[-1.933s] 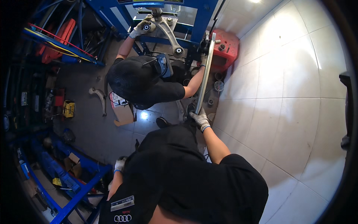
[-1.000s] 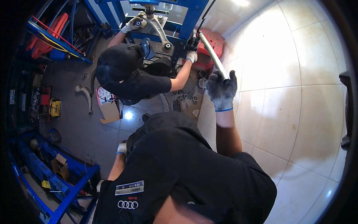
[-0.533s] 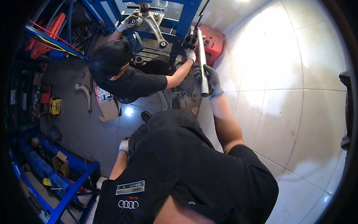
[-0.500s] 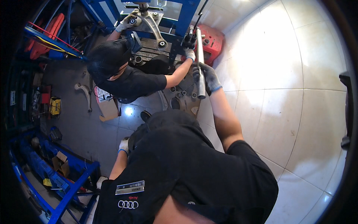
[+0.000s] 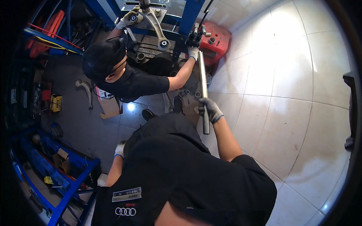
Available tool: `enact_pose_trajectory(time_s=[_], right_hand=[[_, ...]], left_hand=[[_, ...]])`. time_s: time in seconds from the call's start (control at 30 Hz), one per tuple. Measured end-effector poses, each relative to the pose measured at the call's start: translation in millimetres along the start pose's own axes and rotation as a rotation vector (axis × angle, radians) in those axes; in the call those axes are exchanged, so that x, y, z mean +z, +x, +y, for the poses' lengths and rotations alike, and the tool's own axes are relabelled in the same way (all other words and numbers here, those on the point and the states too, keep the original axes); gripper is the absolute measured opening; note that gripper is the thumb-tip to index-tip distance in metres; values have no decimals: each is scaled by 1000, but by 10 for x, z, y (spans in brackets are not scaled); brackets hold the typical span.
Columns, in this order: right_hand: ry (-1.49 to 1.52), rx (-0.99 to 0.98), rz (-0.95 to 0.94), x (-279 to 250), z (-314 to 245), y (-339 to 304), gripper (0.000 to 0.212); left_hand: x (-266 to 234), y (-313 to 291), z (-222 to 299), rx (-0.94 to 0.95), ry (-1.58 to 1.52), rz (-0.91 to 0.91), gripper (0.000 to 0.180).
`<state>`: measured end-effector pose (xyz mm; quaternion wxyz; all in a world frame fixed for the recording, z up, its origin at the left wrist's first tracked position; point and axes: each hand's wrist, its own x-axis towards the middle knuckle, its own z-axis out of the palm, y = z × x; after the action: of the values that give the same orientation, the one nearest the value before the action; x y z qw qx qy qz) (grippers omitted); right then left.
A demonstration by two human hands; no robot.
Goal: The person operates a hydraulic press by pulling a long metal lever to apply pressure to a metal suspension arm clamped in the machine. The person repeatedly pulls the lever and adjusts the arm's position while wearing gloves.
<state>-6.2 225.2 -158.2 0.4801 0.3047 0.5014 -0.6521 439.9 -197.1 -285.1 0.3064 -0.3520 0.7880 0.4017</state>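
Observation:
My right hand [image 5: 211, 110], in a dark grey glove, is closed around the lower part of a long metal pipe [image 5: 204, 83]. The pipe points away from me, its far end close beside a co-worker's right glove and the black pump unit [image 5: 194, 36]. Against my left thigh lies my left hand [image 5: 120, 149] in a white glove, its fingers mostly hidden. The co-worker's left glove [image 5: 129, 19] steadies a metal control arm [image 5: 155, 24] at one bushing, under the ram of a blue press frame [image 5: 184, 22].
The co-worker [image 5: 124, 73] crouches ahead to the left. A red machine [image 5: 217, 43] stands beside the press. Metal rings, another control arm [image 5: 86, 92] and an opened cardboard box [image 5: 110, 108] lie on the floor. A blue rack [image 5: 75, 184] stands at lower left.
My right hand has drawn the pipe back toward me, so its far end sits lower, away from the pump top. The co-worker's head has turned slightly; both their hands stay in place.

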Motion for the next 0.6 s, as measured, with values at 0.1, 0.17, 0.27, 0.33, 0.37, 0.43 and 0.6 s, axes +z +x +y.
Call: enact_pose_trajectory(time_s=[0.1, 0.17, 0.27, 0.33, 0.37, 0.43, 0.6], right_hand=[[50, 6, -21, 19, -65, 339, 11], [52, -9, -37, 16, -72, 454, 11], [83, 6, -38, 3, -40, 523, 7], [195, 27, -163, -9, -15, 550, 6], [280, 74, -188, -20, -5, 564, 4], [351, 107, -289, -49, 10, 585, 3], [479, 154, -371, -206, 82, 535, 17]], left_hand=[[-208, -119, 189, -96, -200, 35, 48], [-322, -175, 272, -176, -260, 88, 46], [-358, -181, 116, -208, -116, 128, 43], [-278, -128, -172, -83, 53, 61, 43], [-206, -97, -348, 7, 144, 24, 44], [-23, -41, -671, 207, 446, -68, 46], [296, -29, -857, -125, 38, -44, 48]])
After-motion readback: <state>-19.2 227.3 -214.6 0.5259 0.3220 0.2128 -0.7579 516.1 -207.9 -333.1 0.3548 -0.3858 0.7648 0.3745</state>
